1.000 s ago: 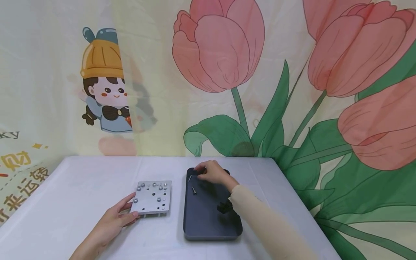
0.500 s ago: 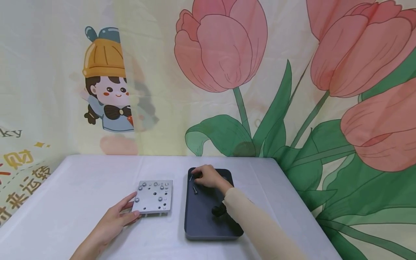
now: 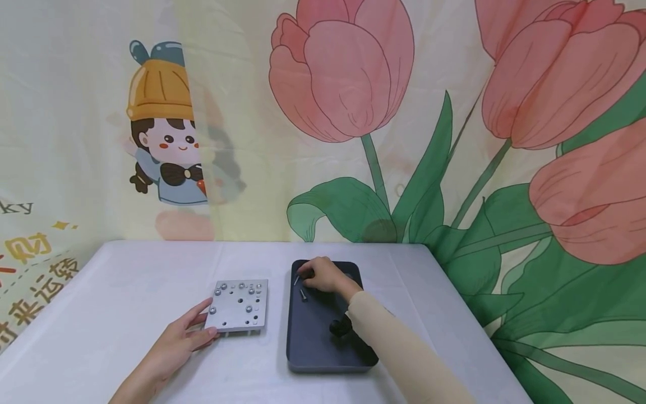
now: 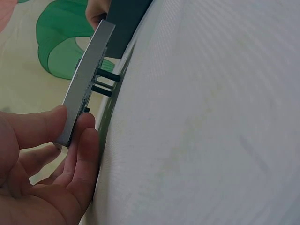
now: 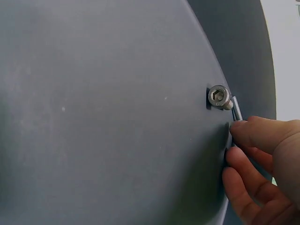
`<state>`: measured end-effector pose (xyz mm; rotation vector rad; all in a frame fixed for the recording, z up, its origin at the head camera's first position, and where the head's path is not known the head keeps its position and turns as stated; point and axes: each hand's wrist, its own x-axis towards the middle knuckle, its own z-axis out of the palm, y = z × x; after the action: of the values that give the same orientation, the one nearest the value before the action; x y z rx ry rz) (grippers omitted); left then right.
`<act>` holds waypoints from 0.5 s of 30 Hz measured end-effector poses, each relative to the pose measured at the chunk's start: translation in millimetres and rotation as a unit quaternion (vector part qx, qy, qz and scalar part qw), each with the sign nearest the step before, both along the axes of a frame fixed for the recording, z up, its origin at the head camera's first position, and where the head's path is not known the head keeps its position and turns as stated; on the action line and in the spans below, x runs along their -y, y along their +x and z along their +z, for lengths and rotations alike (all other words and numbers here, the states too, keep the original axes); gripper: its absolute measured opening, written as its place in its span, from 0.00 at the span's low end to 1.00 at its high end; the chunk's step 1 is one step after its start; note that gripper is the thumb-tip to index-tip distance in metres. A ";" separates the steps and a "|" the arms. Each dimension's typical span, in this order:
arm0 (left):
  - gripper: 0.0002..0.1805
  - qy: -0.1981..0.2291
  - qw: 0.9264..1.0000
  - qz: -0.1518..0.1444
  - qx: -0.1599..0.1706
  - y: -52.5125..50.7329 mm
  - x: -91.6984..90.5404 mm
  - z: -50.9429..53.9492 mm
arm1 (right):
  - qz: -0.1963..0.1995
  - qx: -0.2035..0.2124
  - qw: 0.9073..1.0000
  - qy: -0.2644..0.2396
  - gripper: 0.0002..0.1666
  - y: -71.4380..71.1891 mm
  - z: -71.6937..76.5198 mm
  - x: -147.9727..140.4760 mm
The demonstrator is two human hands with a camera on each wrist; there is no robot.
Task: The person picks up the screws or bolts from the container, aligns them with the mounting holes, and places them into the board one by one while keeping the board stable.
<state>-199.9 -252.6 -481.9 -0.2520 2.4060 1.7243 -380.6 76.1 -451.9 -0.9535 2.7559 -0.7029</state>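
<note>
Right of centre in the right wrist view, a screw [image 5: 237, 108] in the tray [image 3: 313, 343] slants steeply down to the nearer right hand [image 3: 325, 275]. That grip is nearly closed; whether it pinches the screw I cannot tell. Lower left in the head view, the left hand [image 3: 174, 340] clasps the plate [image 3: 234, 310].

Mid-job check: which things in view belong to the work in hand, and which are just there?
Part of the work, it seems:
Metal plate, held in the left grip
Dark tray, with the right grip over it
Near bolt, lying in the tray
Far bolt, at the right fingertips

Just there:
White tablecloth
Tulip backdrop
</note>
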 end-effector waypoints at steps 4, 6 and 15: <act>0.45 0.002 1.000 0.000 0.001 0.0 -0.6 -0.5 | 0.004 -0.013 1.000 0.005 0.14 -0.1 -0.5 0.1; 0.45 0.007 1.000 -0.001 0.000 -0.3 -1.0 -0.6 | 0.001 -0.014 1.000 0.004 0.11 0.2 -0.7 -0.1; 0.45 0.001 1.000 -0.002 -0.009 0.0 0.1 -1.7 | 0.013 -0.017 1.000 0.013 0.08 -1.8 -2.8 1.7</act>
<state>-199.9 -252.7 -483.6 -0.2337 2.4158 1.7334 -382.4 74.5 -454.8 -1.0019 2.7690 -0.6518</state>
